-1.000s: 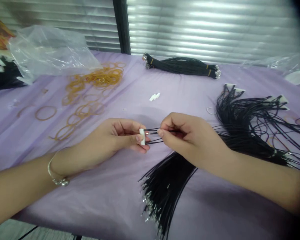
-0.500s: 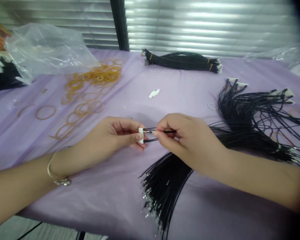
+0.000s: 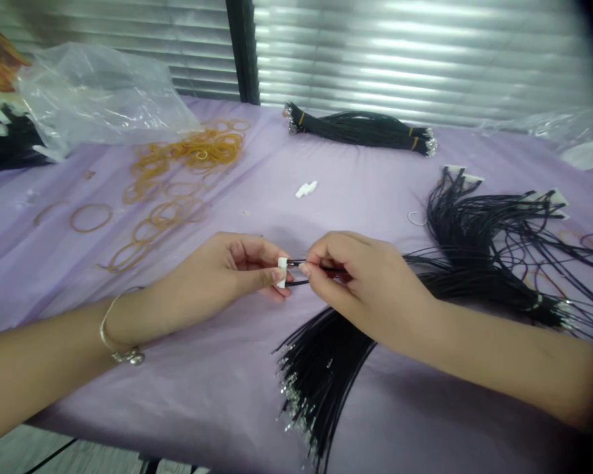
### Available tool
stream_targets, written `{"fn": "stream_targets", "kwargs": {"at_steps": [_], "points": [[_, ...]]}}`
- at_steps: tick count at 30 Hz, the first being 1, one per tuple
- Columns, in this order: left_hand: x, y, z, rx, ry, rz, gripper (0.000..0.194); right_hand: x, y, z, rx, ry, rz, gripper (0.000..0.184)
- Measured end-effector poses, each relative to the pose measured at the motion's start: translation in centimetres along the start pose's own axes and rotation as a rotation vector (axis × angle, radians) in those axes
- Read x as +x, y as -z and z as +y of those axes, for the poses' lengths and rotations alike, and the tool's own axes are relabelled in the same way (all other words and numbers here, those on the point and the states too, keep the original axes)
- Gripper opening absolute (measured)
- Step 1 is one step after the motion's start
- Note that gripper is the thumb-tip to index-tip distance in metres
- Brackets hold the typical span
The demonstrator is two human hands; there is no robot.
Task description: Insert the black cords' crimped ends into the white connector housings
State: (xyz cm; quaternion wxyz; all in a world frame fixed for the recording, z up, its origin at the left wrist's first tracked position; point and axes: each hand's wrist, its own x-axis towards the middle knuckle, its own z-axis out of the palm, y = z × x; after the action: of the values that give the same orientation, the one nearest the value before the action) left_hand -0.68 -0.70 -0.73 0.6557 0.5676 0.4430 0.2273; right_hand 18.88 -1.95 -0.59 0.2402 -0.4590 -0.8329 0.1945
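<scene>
The left hand (image 3: 217,273), a thin silver bracelet (image 3: 121,345) on its wrist, holds a small, flat white plastic tag (image 3: 282,272) upright. Its thumb and fingertips (image 3: 269,276) are closed together, clamped on the tag. Two thin, smooth black cords (image 3: 321,268) run from the tag's right edge, one above the other, and a small glint of metal shows on the upper one. The right hand (image 3: 370,286) is just beside the tag, its thumb and fingertips (image 3: 309,271) pressed together on the cord. Tag and hands are above a wrinkled lilac cloth (image 3: 178,388) covering the table.

Below the right hand, a dense fan of black cords (image 3: 323,375) ends in small silvery metal tips. Another loose mass of cords (image 3: 484,263) spreads to the right, with white tags at its far ends. Farther back lies a neat bundle of black cords (image 3: 360,130), bound with yellow bands and tipped in silver. Amber rubber bands (image 3: 192,164) are scattered on the left, near a crumpled clear plastic bag (image 3: 89,99). Small white plastic pieces (image 3: 306,189) lie near the middle, and slatted metal blinds (image 3: 400,52) stand behind.
</scene>
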Motion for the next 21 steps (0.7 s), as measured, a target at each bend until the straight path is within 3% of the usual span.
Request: {"fn": "stream_targets", "kwargs": {"at_steps": [6, 14, 21], "points": [[0.34, 0.12, -0.37, -0.112, -0.006, -0.017, 0.007, 0.00, 0.05, 0.01, 0.242, -0.059, -0.021, 0.010], [0.60, 0.09, -0.35, -0.225, 0.010, -0.074, 0.008, -0.26, -0.52, 0.72, 0.053, 0.223, 0.147, 0.004], [0.48, 0.08, -0.44, -0.225, 0.029, -0.082, 0.010, -0.04, -0.85, 0.62, 0.168, 0.037, 0.086, 0.011]]}}
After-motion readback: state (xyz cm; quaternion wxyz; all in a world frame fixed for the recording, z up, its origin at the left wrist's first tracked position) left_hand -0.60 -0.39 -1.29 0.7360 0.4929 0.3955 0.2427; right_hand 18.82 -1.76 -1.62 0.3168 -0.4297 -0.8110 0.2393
